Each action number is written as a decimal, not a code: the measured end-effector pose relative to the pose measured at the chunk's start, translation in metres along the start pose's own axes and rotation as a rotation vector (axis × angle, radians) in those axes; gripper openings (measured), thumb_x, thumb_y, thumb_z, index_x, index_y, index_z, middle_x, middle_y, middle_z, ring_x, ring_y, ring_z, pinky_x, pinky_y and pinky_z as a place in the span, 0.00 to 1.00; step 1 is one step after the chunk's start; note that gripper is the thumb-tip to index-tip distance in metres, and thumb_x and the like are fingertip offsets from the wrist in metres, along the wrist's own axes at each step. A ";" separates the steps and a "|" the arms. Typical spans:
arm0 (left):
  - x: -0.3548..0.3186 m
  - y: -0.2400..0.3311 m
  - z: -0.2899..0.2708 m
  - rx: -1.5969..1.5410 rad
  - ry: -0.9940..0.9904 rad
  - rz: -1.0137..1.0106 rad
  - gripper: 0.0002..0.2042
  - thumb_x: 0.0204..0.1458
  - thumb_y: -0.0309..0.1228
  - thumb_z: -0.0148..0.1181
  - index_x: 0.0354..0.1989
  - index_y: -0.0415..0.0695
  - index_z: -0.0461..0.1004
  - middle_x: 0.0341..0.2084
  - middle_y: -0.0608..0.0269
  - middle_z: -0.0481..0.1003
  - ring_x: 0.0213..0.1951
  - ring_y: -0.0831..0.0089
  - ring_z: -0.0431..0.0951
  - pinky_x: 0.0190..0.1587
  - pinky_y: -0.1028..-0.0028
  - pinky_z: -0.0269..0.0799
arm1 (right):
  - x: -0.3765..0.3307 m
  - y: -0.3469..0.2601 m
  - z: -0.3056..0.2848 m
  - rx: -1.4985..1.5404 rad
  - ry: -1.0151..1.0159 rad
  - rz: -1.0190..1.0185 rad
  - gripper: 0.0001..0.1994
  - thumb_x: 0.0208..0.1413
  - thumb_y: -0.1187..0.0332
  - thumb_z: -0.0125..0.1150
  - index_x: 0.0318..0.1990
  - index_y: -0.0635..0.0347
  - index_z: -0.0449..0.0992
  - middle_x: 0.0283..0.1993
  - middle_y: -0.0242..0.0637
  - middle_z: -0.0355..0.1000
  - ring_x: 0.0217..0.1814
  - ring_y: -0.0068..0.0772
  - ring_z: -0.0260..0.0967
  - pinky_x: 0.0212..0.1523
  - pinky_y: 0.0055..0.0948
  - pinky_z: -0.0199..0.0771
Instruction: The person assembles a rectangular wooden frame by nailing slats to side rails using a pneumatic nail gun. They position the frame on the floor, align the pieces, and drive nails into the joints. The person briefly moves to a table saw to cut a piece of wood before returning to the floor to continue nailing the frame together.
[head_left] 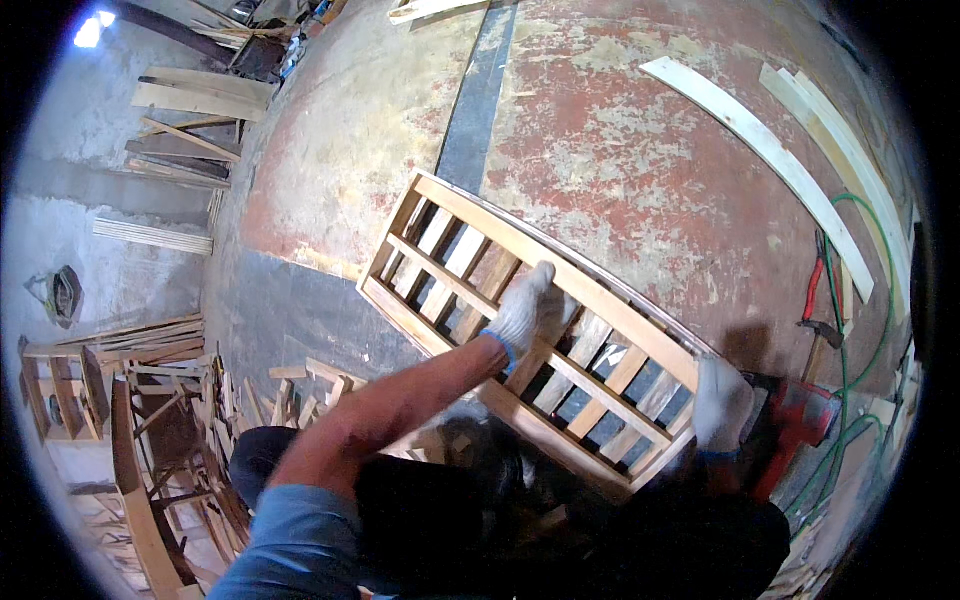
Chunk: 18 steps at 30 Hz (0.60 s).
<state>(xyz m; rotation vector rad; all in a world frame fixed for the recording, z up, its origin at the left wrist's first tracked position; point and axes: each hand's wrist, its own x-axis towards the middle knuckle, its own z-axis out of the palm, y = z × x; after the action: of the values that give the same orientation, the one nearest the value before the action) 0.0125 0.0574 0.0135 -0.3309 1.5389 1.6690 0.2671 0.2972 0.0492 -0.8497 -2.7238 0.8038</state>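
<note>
A slatted wooden frame (452, 262), like a small pallet, lies on a worn red and grey workbench (640, 150). My left hand (528, 308), in a white glove, presses flat on the frame's middle rail and slats. At the frame's right end my right hand (722, 402), also in a white glove, is shut on a red nail gun (795, 425) whose nose meets the corner of the frame. A green air hose (848, 380) runs from the tool along the bench's right side.
Long pale wooden strips (770, 150) lie at the bench's upper right. Red-handled pliers (815, 290) and a hammer (822, 340) rest near the right edge. Offcuts (300, 390) are piled below the bench on the left, with stacked boards (190, 100) and small wooden racks (60, 390) on the floor.
</note>
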 end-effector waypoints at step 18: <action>0.032 -0.005 0.063 -0.524 0.133 0.267 0.19 0.67 0.41 0.58 0.55 0.39 0.70 0.49 0.55 0.77 0.50 0.58 0.80 0.55 0.52 0.80 | 0.006 0.009 0.007 -0.129 0.054 0.079 0.11 0.64 0.62 0.55 0.36 0.55 0.81 0.37 0.42 0.79 0.40 0.48 0.78 0.40 0.44 0.78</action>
<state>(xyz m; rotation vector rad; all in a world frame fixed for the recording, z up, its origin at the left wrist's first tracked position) 0.0169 0.1269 0.0023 -0.5350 1.2570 2.2998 0.2647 0.3036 0.0381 -0.9958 -2.7335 0.6148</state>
